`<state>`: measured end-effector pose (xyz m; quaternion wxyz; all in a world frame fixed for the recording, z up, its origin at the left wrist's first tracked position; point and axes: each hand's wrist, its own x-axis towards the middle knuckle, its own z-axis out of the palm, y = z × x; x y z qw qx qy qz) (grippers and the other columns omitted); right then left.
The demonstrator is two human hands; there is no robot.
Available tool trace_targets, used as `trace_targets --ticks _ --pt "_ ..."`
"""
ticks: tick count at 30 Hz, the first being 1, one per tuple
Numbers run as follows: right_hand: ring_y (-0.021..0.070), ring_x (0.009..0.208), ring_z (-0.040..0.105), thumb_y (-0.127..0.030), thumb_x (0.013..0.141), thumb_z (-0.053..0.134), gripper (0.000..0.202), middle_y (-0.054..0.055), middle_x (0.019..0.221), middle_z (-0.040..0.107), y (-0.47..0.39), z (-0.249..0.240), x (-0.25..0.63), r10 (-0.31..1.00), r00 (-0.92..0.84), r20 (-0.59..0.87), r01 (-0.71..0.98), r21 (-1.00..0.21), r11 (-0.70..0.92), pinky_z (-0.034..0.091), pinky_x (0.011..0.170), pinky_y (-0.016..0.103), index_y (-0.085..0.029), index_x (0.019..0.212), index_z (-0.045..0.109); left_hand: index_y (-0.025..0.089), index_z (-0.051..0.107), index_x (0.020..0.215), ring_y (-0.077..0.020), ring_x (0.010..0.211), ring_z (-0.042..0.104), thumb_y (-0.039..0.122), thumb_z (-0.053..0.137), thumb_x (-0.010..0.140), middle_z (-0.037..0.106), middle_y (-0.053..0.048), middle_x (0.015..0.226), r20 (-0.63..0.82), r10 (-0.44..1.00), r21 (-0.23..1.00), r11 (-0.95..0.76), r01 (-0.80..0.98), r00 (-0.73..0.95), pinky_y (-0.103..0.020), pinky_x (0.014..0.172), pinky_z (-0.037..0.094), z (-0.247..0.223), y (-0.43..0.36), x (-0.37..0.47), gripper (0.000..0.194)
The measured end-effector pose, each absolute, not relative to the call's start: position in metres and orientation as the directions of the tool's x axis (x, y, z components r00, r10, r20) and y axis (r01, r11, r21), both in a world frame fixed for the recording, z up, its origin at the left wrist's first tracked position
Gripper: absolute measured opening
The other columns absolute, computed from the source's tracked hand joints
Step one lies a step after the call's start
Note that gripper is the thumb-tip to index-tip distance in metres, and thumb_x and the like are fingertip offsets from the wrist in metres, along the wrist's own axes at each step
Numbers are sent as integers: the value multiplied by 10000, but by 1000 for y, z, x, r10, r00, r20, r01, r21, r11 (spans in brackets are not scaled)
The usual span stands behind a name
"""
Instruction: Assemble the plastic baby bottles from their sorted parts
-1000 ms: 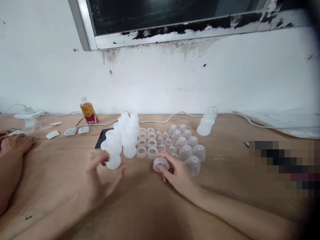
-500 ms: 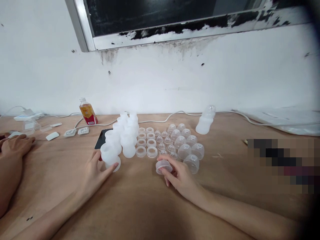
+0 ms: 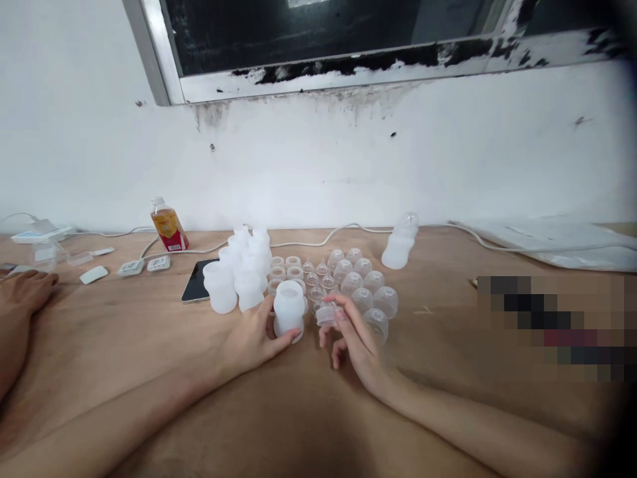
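Observation:
My left hand (image 3: pixel 255 337) is wrapped around a frosted white baby bottle (image 3: pixel 289 311), upright with its open mouth facing up. To its right, my right hand (image 3: pixel 362 345) pinches a clear bottle collar (image 3: pixel 326 315) between thumb and fingers; whether a teat sits in it I cannot tell. Bottle and collar are apart. Behind the hands stand rows of white bottles (image 3: pixel 222 291), collar rings (image 3: pixel 293 261), clear teats (image 3: pixel 328 283) and clear dome caps (image 3: pixel 385 302). The held bottle hides some of the rings.
An assembled capped bottle (image 3: pixel 399 247) stands near the wall. At the left are a drink bottle (image 3: pixel 170 228), a phone (image 3: pixel 196 282), small white devices (image 3: pixel 131 267) and another person's hand (image 3: pixel 27 289). A white cable (image 3: pixel 343 232) runs along the back, towards a plastic bag (image 3: pixel 552 245).
My left hand has carried one bottle from the front of the bottle rows rightward, close to my right hand. My right hand still holds the collar, now turned slightly, with its lower fingers more spread.

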<state>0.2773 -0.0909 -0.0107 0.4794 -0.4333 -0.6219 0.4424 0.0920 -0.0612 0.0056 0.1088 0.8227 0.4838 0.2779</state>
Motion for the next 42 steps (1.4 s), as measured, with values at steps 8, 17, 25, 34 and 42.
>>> trace_targets --ticks 8,17,25,34,42 --pt "112 623 528 -403 860 321 272 3 767 516 -92 -4 277 939 -141 314 67 -943 326 470 514 237 -262 1092 342 173 435 796 -110 515 467 457 503 698 497 26 606 356 846 453 -528 719 397 -224 474 350 5 -62 89 308" --pt "161 1018 489 -304 777 521 522 69 1115 471 -89 25 281 869 -108 483 -24 -875 484 380 901 356 -300 1164 172 173 492 909 -174 788 508 382 524 705 521 -38 849 409 761 435 -647 626 503 -289 685 426 13 -66 90 294" --pt "175 1027 462 -243 725 576 324 40 1106 482 -74 46 298 808 -452 379 320 -777 543 424 809 300 -249 1038 492 221 397 1128 -177 921 480 301 520 717 457 -46 992 462 713 451 -701 553 527 -306 822 406 4 -65 90 437" --pt "185 1065 446 -264 712 587 299 30 1120 508 -67 52 307 782 -520 343 349 -751 561 401 851 339 -239 1005 533 205 428 1045 -166 865 543 354 544 719 571 -29 988 479 739 504 -674 541 474 -276 737 439 12 -70 85 376" --pt "177 866 558 -376 649 633 327 22 929 604 -57 47 312 857 -445 259 476 -743 471 434 783 333 -210 922 563 212 414 1093 -182 951 524 343 518 744 555 -43 1047 518 692 463 -721 516 503 -306 809 427 8 -68 86 387"
